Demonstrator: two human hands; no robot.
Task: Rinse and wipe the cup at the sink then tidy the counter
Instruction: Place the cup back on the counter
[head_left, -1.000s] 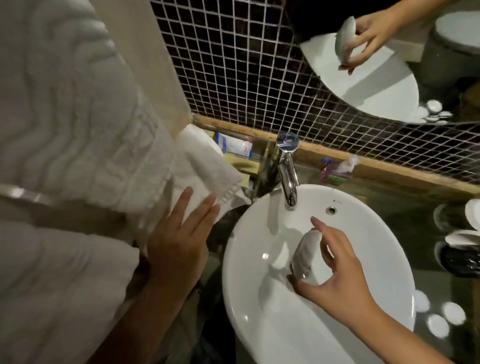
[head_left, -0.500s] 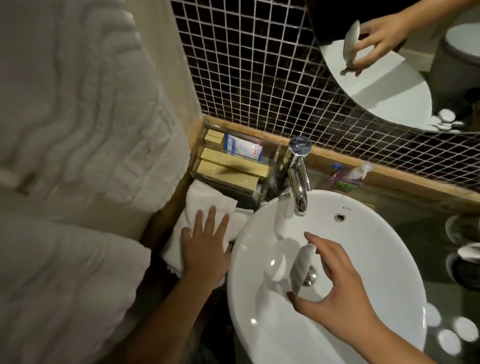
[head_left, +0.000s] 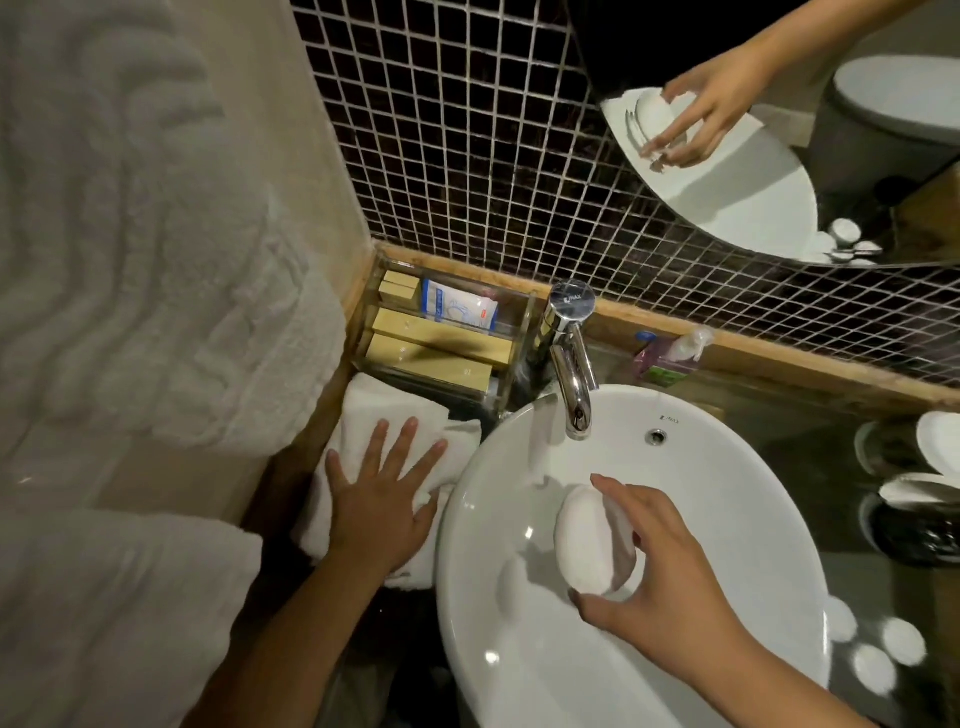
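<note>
Well inside the sink rim (head_left: 449, 571), right hand (head_left: 675, 587) pinches cup (head_left: 592, 540); left hand (head_left: 379, 499) spread on towel (head_left: 395, 405).

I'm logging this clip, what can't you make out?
Head view.
Opening of the cup: blurred, partly covered by the right hand.
Print on the packet: too small.
The white dishes at right: cut by frame edge.
Middle of the towel: under the left hand.

Glossy ceramic sink (head_left: 727, 519), chrome faucet (head_left: 571, 374), terry towel (head_left: 395, 415).
</note>
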